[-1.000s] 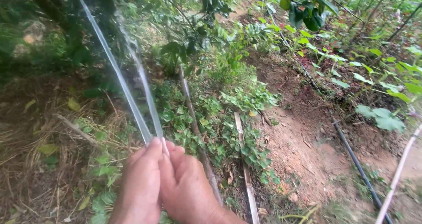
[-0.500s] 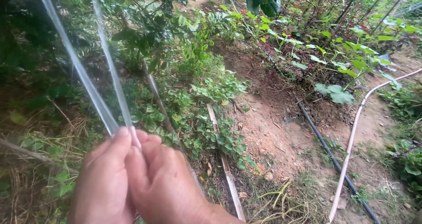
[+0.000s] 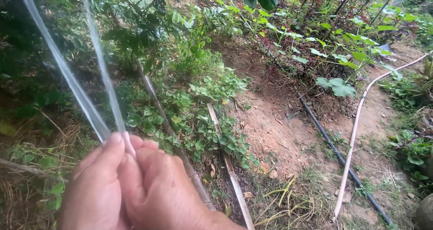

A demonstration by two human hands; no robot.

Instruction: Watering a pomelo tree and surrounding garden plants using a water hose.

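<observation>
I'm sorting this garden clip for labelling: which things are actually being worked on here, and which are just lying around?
In hand:
- left hand and right hand, pressed together
- two clear plastic strips, pinched at the fingertips and running up and away

Lying about:
- black hose on the soil
- pale hose beside it
- thin wooden slat
- bare stick among the leafy ground plants

clear, perhaps faintly whitish plastic sheet, black hose, pale pinkish hose, reddish-brown soil, green leaves

Two clear plastic strips rise steeply, diverging, pinched at their bottom.
</observation>
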